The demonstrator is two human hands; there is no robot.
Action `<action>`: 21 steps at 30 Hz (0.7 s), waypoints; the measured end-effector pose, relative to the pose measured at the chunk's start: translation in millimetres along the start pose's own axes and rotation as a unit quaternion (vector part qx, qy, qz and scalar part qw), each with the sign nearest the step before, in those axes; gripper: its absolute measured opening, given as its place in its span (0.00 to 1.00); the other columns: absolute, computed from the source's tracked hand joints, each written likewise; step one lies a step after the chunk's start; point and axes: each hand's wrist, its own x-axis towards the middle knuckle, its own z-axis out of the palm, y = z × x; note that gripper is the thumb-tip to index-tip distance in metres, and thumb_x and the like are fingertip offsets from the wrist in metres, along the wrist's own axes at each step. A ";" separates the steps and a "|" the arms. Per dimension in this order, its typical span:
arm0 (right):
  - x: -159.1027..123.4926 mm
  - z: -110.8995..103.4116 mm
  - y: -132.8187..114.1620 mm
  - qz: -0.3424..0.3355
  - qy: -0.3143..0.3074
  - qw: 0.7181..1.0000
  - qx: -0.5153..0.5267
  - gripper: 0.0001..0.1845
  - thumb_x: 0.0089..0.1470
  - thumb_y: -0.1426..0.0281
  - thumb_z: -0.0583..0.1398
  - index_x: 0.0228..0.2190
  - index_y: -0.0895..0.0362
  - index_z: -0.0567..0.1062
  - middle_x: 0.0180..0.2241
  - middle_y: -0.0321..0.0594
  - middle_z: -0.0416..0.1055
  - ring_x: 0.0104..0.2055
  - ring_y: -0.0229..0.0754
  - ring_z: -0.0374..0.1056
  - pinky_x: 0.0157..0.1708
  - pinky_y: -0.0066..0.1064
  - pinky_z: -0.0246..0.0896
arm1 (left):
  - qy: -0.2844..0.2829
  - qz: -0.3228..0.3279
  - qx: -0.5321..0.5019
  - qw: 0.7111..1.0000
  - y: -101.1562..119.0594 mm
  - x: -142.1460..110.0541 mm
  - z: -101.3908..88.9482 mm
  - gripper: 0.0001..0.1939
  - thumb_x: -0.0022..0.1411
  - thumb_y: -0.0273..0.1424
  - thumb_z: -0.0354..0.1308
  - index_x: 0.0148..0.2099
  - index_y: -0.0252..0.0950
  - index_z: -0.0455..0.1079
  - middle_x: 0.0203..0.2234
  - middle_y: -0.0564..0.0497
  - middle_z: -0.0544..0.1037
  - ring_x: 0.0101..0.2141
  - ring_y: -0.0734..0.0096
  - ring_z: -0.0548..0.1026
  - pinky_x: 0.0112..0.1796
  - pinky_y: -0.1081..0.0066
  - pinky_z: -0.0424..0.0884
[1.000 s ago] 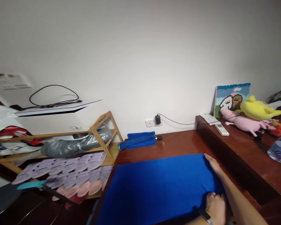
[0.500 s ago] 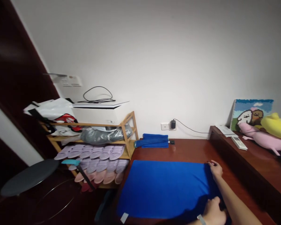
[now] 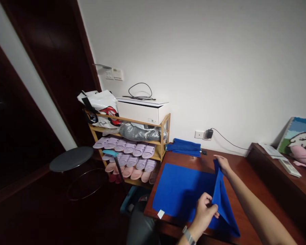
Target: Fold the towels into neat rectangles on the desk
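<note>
A blue cloth point(image 3: 180, 189) lies spread on a dark wooden table point(image 3: 247, 190). Its right edge is lifted off the table and stands up as a fold. My right hand point(image 3: 223, 164) pinches the far corner of that raised edge. My left hand point(image 3: 205, 210), with a watch on the wrist, pinches the near corner of the same edge. A white tag point(image 3: 160, 214) shows at the cloth's near left corner.
A folded blue cloth point(image 3: 185, 147) lies at the table's far edge by a wall socket with a charger point(image 3: 208, 133). Left of the table stand a wooden shoe rack point(image 3: 132, 153) full of slippers and a round black stool point(image 3: 71, 158). A raised shelf point(image 3: 283, 170) with a remote and plush toys runs along the right.
Both hands have lifted the cloth's right edge and carried it leftward over the cloth. The camera has pulled back and turned left, showing the door and stool.
</note>
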 end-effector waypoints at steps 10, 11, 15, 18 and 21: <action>-59.9 263.6 -13.2 -0.060 -0.244 0.953 -0.167 0.09 0.50 0.67 0.63 0.29 0.55 0.85 0.38 0.43 0.85 0.46 0.50 0.80 0.49 0.34 0.72 | 0.276 0.055 0.257 0.925 13.6 -56.3 -192.2 0.19 0.68 0.50 0.50 0.33 0.42 0.67 0.20 0.55 0.73 0.26 0.64 0.78 0.31 0.69 0.68; -68.1 279.1 -8.1 -0.064 -0.260 0.946 -0.182 0.08 0.50 0.69 0.63 0.28 0.54 0.85 0.38 0.42 0.85 0.47 0.50 0.80 0.50 0.33 0.71 | 0.297 0.047 0.315 0.900 8.5 -61.5 -207.4 0.18 0.69 0.47 0.48 0.33 0.42 0.68 0.22 0.53 0.75 0.28 0.63 0.78 0.32 0.68 0.68; -90.6 307.3 15.0 -0.080 -0.302 0.922 -0.228 0.10 0.52 0.72 0.62 0.29 0.52 0.85 0.38 0.40 0.85 0.50 0.50 0.79 0.53 0.33 0.70 | 0.350 0.046 0.469 0.810 -20.2 -69.0 -241.0 0.19 0.70 0.43 0.46 0.32 0.43 0.71 0.29 0.47 0.80 0.36 0.57 0.80 0.38 0.64 0.70; -92.1 305.7 27.3 -0.108 -0.320 0.908 -0.247 0.13 0.51 0.75 0.62 0.36 0.53 0.86 0.42 0.41 0.85 0.50 0.49 0.79 0.54 0.33 0.69 | 0.356 0.075 0.533 0.764 -40.3 -64.5 -242.3 0.18 0.71 0.44 0.50 0.33 0.43 0.73 0.28 0.47 0.80 0.36 0.55 0.80 0.40 0.63 0.71; -85.0 300.7 31.7 -0.147 -0.345 0.891 -0.254 0.13 0.52 0.75 0.62 0.37 0.54 0.85 0.42 0.42 0.84 0.48 0.48 0.79 0.54 0.34 0.69 | 0.355 0.091 0.564 0.740 -47.5 -62.1 -239.1 0.16 0.71 0.37 0.49 0.32 0.42 0.73 0.29 0.48 0.80 0.35 0.56 0.79 0.40 0.63 0.71</action>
